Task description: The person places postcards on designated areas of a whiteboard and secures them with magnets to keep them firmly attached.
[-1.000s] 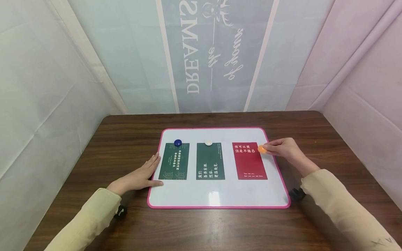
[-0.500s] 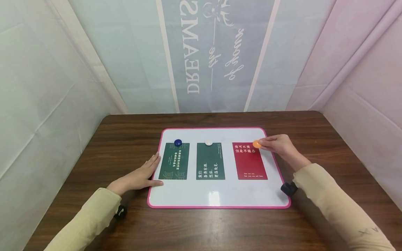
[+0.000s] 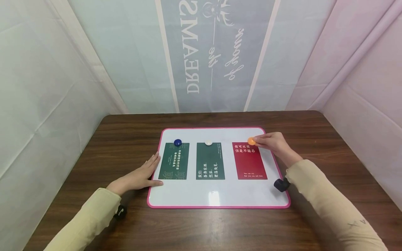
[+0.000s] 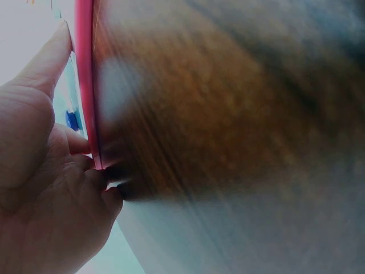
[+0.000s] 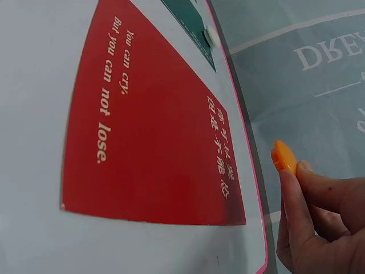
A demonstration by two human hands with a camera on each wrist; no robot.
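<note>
A dark wooden counter is carrying a white board with a pink rim, and two pale-sleeved arms are reaching onto it from the near edge. The left hand is lying flat at the board's left edge, its fingers stretched out straight and gripping nothing; in the left wrist view the thumb is resting on the white surface while the other fingers are sitting against the pink rim. Three cards are lying in a row across the middle of the board: a green card nearest the left hand, a second green card in the centre, and a red card on the right. A blue magnet is sitting at the top edge of the left card and a white magnet at the top edge of the middle one. Farther back, the right hand is pinching an orange magnet between thumb and fingertips, holding it over the red card's top right corner; whether it is touching the card cannot be told. Behind the counter a pale curtain with mirrored lettering is hanging
</note>
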